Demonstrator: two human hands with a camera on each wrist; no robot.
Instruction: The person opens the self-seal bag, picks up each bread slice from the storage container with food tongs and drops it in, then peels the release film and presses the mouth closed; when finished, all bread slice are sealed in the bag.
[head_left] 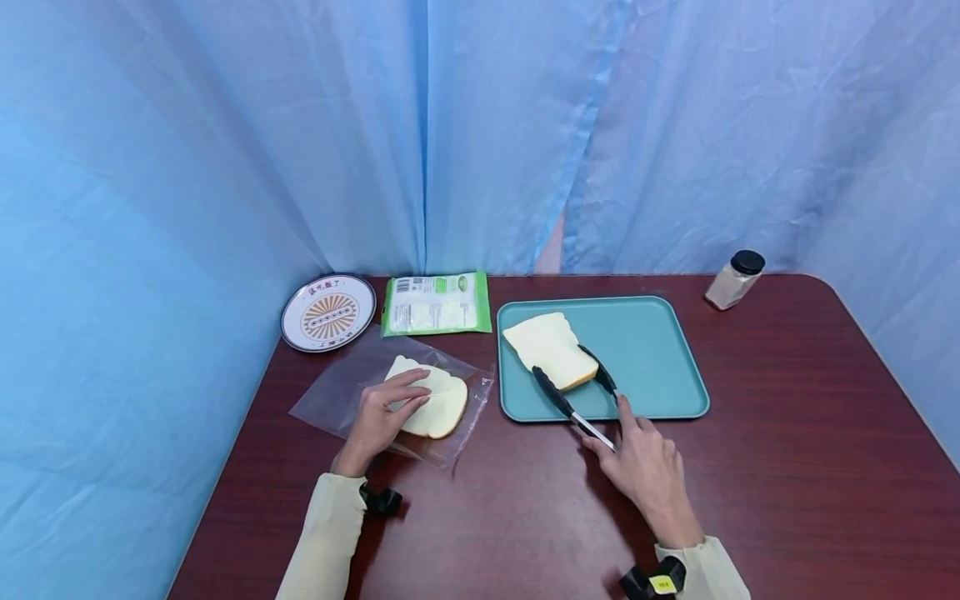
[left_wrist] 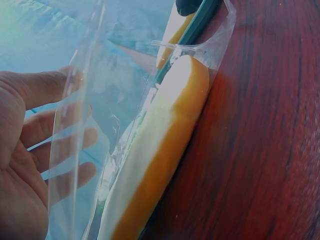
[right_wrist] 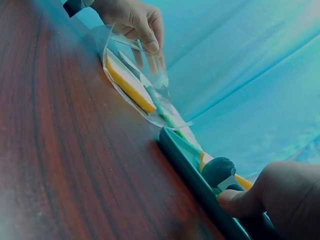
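A clear plastic bag lies at the left with a bread slice inside it. My left hand pinches the bag's raised upper film, its fingers above the slice; the left wrist view shows the film standing up beside the slice. My right hand grips black-tipped tongs, whose two tips stand on either side of another bread slice on the teal tray. In the right wrist view one black tip touches this slice.
A patterned plate sits at the back left, beside a green-and-white packet behind the bag. At the back right, a black-capped jar leans or lies tilted. Blue curtains hang along the table's back and sides.
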